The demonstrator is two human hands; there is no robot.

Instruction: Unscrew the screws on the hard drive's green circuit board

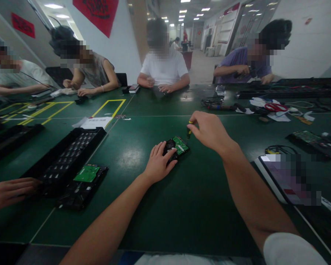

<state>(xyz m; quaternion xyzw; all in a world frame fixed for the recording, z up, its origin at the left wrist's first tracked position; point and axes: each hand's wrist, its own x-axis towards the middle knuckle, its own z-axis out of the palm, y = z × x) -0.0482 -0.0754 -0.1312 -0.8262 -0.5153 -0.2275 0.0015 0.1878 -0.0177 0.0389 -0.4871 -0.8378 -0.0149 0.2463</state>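
A hard drive with a green circuit board (pixel 181 145) lies on the green table (pixel 165 221) in front of me. My left hand (pixel 158 162) rests on its left part with the fingers spread, pressing on the dark casing. Pinched in the fingers of my right hand (pixel 206 129) is a small yellow and dark screwdriver (pixel 188 133). It stands nearly upright, its tip at the right corner of the board. Whether the tip sits in a screw is too small to tell.
A long black tray (pixel 71 158) and more drives (pixel 82 184) are at the left, where another person's hand (pixel 12 191) reaches in. A tablet-like device (pixel 287 180) lies at the right. Several people sit across the table, near cables and tools.
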